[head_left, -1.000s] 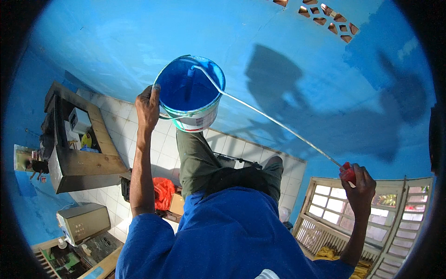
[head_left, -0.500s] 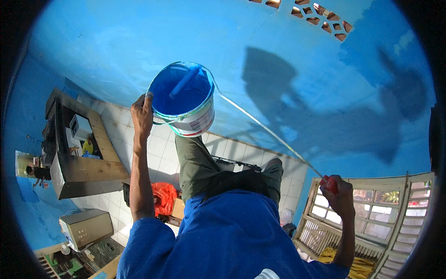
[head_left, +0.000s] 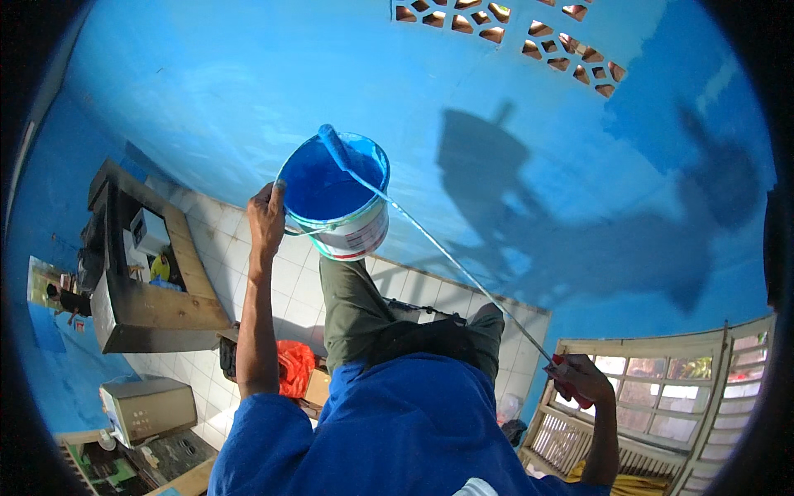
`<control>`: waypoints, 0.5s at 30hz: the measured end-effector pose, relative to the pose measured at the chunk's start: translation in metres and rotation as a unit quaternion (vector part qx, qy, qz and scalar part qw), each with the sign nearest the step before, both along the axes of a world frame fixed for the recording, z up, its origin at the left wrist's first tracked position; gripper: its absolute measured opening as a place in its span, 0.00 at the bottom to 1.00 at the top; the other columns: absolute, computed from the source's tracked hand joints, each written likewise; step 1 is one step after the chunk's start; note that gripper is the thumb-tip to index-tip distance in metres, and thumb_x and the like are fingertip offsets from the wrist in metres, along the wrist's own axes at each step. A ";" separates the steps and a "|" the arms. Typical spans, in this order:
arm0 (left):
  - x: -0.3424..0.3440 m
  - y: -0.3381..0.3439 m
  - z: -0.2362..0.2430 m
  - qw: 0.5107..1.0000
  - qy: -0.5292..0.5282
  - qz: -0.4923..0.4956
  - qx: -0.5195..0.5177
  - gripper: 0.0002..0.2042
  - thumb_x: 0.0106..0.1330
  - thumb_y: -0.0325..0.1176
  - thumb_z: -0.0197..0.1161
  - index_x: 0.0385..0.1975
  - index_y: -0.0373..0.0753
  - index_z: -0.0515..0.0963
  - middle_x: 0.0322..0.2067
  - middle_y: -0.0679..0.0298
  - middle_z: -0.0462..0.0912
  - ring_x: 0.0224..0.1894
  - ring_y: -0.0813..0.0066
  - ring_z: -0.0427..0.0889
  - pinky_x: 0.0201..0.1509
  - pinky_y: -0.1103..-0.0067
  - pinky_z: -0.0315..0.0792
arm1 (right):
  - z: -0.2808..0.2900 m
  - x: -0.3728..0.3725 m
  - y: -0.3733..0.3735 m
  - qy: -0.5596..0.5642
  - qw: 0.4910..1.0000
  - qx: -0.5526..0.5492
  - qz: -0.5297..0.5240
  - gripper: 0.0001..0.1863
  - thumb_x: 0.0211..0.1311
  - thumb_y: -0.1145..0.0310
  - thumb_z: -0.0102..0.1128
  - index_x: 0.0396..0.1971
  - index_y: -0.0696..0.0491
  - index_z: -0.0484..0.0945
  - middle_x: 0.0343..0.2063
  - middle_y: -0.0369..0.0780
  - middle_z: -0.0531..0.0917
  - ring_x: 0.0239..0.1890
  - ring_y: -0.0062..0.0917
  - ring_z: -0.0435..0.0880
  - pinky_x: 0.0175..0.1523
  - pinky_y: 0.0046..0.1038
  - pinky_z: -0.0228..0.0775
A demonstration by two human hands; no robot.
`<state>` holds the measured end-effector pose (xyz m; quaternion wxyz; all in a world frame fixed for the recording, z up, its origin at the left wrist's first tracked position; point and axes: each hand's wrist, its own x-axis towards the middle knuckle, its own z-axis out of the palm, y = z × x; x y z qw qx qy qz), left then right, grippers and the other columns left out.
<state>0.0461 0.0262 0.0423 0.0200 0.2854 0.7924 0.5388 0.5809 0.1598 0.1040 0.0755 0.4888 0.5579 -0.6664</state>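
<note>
My left hand (head_left: pixel 266 219) is closed on the rim of a white paint bucket (head_left: pixel 357 240), whose inside is coated with blue paint (head_left: pixel 321 192). The bucket is tilted so its mouth faces me, and its wire handle hangs down the near side. My right hand (head_left: pixel 582 382) grips the red handle of a long-rod paint roller. Across the bucket's mouth lies the blue roller sleeve (head_left: pixel 334 149), its end sticking up past the far rim. Whether the sleeve touches the rim, I cannot tell.
A blue wall (head_left: pixel 248 91) rises ahead, with a darker patch at upper right and vent openings (head_left: pixel 463 21). White floor tiles (head_left: pixel 289 285) lie well below. A wooden cabinet (head_left: pixel 165 306) stands at left, a red plastic bag (head_left: pixel 295 368) below, and a louvred window (head_left: pixel 662 380) at right.
The roller sleeve has come up from inside the bucket to its mouth, with its end past the far rim. My right hand has moved lower and slightly left, its wrist turned.
</note>
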 end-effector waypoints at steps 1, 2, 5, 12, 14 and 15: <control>0.001 -0.001 0.000 1.000 0.003 -0.003 0.002 0.21 0.64 0.45 0.48 0.22 0.30 0.74 0.13 0.68 0.65 0.18 0.82 0.61 0.19 0.81 0.57 | 0.000 0.000 -0.001 0.015 1.000 -0.008 -0.001 0.15 0.58 0.60 0.51 0.27 0.60 0.72 0.11 0.33 0.68 0.12 0.15 0.64 0.16 0.18 0.55; 0.001 -0.002 0.001 1.000 0.007 -0.006 0.005 0.21 0.64 0.45 0.48 0.22 0.30 0.73 0.13 0.68 0.65 0.18 0.82 0.61 0.19 0.81 0.57 | 0.001 -0.001 -0.001 0.030 0.999 -0.017 -0.003 0.14 0.58 0.61 0.51 0.27 0.60 0.71 0.11 0.33 0.68 0.11 0.15 0.63 0.15 0.18 0.54; 0.001 -0.003 0.002 1.000 0.009 -0.006 -0.006 0.21 0.64 0.45 0.48 0.22 0.30 0.73 0.13 0.68 0.66 0.18 0.82 0.61 0.20 0.81 0.57 | 0.000 -0.001 -0.004 0.019 0.999 -0.027 -0.013 0.13 0.58 0.64 0.52 0.29 0.61 0.71 0.12 0.33 0.68 0.12 0.15 0.63 0.15 0.18 0.53; -0.006 0.001 -0.009 0.997 0.070 -0.010 0.018 0.19 0.64 0.43 0.48 0.22 0.30 0.71 0.14 0.69 0.63 0.20 0.81 0.58 0.21 0.79 0.57 | -0.003 0.011 -0.015 0.100 0.990 -0.058 -0.081 0.11 0.58 0.68 0.53 0.30 0.63 0.72 0.14 0.33 0.69 0.12 0.15 0.64 0.16 0.18 0.54; -0.006 0.004 -0.006 0.997 0.056 -0.054 0.027 0.18 0.64 0.40 0.48 0.19 0.30 0.67 0.16 0.68 0.64 0.22 0.80 0.58 0.23 0.77 0.57 | -0.010 0.024 -0.014 0.065 0.997 -0.008 -0.047 0.14 0.60 0.64 0.51 0.35 0.61 0.73 0.14 0.33 0.69 0.14 0.14 0.65 0.18 0.18 0.56; -0.006 0.005 -0.008 0.998 0.028 -0.053 0.034 0.18 0.64 0.40 0.47 0.19 0.31 0.66 0.16 0.68 0.64 0.22 0.80 0.57 0.23 0.78 0.56 | -0.009 0.028 -0.015 0.096 0.994 0.007 -0.055 0.14 0.60 0.64 0.51 0.34 0.61 0.72 0.14 0.33 0.69 0.14 0.14 0.66 0.18 0.18 0.57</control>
